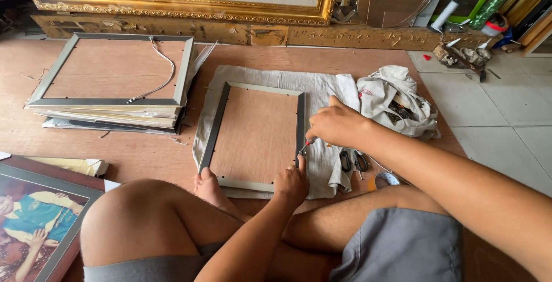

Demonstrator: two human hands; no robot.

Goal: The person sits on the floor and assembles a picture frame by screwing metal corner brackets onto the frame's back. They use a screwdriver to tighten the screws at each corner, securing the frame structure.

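Right hand (pixel 336 124) pinching a small red-handled tool (pixel 305 146) at the right rail of a grey frame (pixel 257 136), face down on a cloth (pixel 325 86). Left hand (pixel 291 182) pressed on the frame's lower right corner, thumb up along the rail. Scissors (pixel 352 160) just right, on the cloth. Beyond, one white bag (pixel 397 101), open, contents unclear. Far left, one stack of frames (pixel 112 81).

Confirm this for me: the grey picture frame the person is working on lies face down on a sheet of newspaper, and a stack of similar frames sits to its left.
Not quite. In the head view the grey picture frame lies face down on a pale cloth, not newspaper. The stack of similar frames does sit to its left. The right hand and left hand work at the frame's right edge.
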